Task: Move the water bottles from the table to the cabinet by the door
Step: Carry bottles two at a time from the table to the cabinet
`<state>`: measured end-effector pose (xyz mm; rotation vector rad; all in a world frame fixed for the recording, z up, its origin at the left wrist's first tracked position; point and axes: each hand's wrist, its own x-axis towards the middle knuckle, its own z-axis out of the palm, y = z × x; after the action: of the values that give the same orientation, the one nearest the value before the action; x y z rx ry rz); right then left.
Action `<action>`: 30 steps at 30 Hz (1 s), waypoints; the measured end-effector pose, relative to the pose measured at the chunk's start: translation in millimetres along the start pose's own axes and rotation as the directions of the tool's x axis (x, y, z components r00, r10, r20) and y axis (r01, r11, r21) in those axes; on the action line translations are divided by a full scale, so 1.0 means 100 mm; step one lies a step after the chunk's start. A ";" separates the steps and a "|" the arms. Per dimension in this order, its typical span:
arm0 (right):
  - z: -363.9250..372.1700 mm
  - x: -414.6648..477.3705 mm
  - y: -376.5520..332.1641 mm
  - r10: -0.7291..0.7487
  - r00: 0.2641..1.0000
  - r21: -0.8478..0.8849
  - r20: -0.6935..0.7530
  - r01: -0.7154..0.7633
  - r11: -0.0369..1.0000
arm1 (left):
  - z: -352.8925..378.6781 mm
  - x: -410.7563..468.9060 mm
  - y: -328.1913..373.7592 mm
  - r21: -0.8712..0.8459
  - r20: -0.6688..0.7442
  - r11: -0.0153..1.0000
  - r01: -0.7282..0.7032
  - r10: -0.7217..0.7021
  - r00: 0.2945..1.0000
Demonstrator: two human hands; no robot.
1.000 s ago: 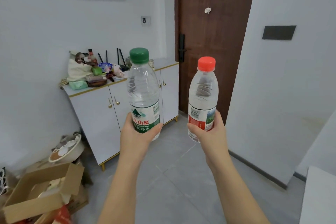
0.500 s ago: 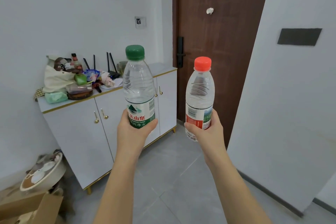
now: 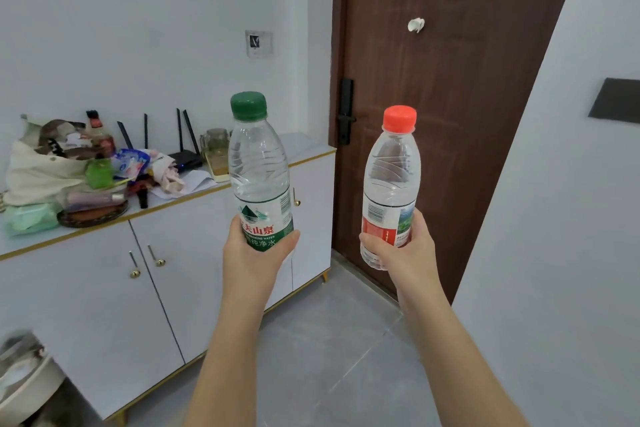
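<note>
My left hand [image 3: 254, 262] grips the lower part of a clear water bottle with a green cap [image 3: 259, 166], held upright in front of me. A smaller clear bottle with a red cap [image 3: 391, 180] stands upright in my right hand [image 3: 407, 255], which holds it around the label. Behind the green-capped bottle stands the white cabinet [image 3: 194, 253] with gold trim and small gold knobs, set against the left wall right beside the brown door [image 3: 446, 87]. The cabinet's right end near the door shows a bare stretch of top.
The cabinet's left and middle top carries clutter: a cream bag [image 3: 38, 170], a green pouch [image 3: 31, 218], a dark tray [image 3: 91, 215], a black router [image 3: 183, 158], a glass jar [image 3: 216, 146]. A round white bowl-like object [image 3: 24, 378] sits on the floor at lower left. A white wall [image 3: 554, 218] closes the right side.
The cabinet and door have grown larger and shifted left in view as I come closer. Both bottles stay upright in my hands. The cardboard box has left the view.
</note>
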<state>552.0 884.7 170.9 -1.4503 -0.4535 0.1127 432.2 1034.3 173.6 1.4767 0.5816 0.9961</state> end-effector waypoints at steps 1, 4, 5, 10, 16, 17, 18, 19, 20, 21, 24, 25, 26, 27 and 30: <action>0.01 0.12 0.05 0.002 1.000 0.001 -0.002 -0.002 1.000 | 0.07 0.11 -0.04 0.000 0.006 1.000 0.001 -0.001 1.000; 0.07 0.47 0.17 0.014 1.000 -0.002 -0.007 -0.014 1.000 | 0.27 0.43 -0.18 0.005 0.028 1.000 0.002 -0.003 1.000; 0.10 0.60 0.22 0.014 1.000 0.000 -0.008 -0.014 1.000 | 0.34 0.54 -0.22 0.011 0.037 1.000 0.006 -0.006 0.999; 0.36 1.34 0.49 0.003 1.000 0.018 -0.013 -0.003 1.000 | 0.64 1.26 -0.49 0.020 0.094 1.000 0.011 -0.013 0.996; 0.82 2.35 0.67 -0.013 1.000 -0.011 -0.027 0.013 1.000 | 0.93 2.38 -0.69 0.008 0.131 1.000 -0.012 0.011 0.991; 0.89 2.49 0.69 -0.013 0.999 -0.013 -0.029 0.013 1.000 | 0.98 2.55 -0.72 -0.002 0.134 1.000 -0.016 0.016 0.991; 0.96 2.63 0.70 -0.012 0.999 -0.013 -0.034 0.012 1.000 | 1.02 2.72 -0.74 -0.013 0.136 1.000 -0.018 0.020 0.991; 1.02 2.75 0.73 -0.011 0.999 -0.012 -0.040 0.011 1.000 | 1.07 2.86 -0.77 -0.021 0.139 1.000 -0.020 0.023 0.990; 1.06 2.87 0.76 -0.011 0.999 -0.012 -0.044 0.010 1.000 | 1.11 3.00 -0.81 -0.027 0.143 0.999 -0.019 0.023 0.989; 1.10 2.98 0.80 -0.005 0.999 -0.013 -0.046 0.005 1.000 | 1.16 3.11 -0.85 -0.031 0.145 0.999 -0.012 0.016 0.989; 1.21 3.28 0.91 0.017 0.999 -0.026 -0.044 -0.018 0.999 | 1.26 3.39 -1.02 -0.038 0.139 0.999 0.026 -0.021 0.990; 1.24 3.39 0.95 0.020 0.999 -0.031 -0.040 -0.021 0.999 | 1.29 3.47 -1.08 -0.034 0.134 0.999 0.034 -0.029 0.991; 1.28 3.50 0.99 0.024 0.999 -0.031 -0.034 -0.025 0.999 | 1.32 3.56 -1.14 -0.027 0.128 0.999 0.038 -0.035 0.991; 1.32 3.60 1.04 0.030 0.999 -0.024 -0.025 -0.031 0.999 | 1.35 3.65 -1.19 -0.023 0.122 0.999 0.038 -0.035 0.992; 1.38 3.93 1.18 0.048 0.999 -0.026 0.007 -0.047 0.999 | 1.50 3.93 -1.31 -0.017 0.099 0.999 0.031 -0.029 0.995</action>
<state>882.3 1163.7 153.7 -1.4867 -0.4285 0.1513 782.5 1300.8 155.1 1.4877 0.5207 0.8976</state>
